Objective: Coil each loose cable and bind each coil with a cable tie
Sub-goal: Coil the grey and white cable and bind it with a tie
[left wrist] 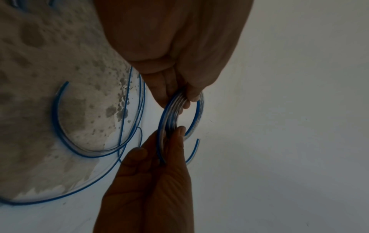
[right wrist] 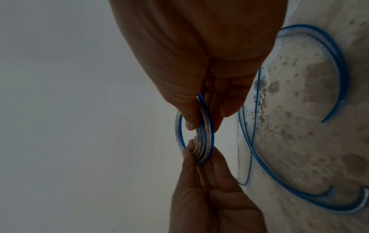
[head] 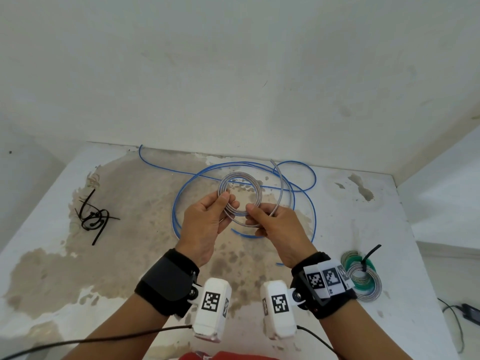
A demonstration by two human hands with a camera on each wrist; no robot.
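I see the clear coil (head: 240,197) held up above the table (head: 389,229), its free end arcing toward the wall. My left hand (head: 205,224) pinches the coil's left side between thumb and fingers (left wrist: 175,100); my right hand (head: 278,229) pinches its near right side. Under it the loose blue cable (head: 179,203) sprawls on the table. A bound coil (head: 363,279) lies to the right, black cable ties (head: 93,216) to the left.

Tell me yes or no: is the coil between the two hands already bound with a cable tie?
No. The coil shows bare loops and no tie.
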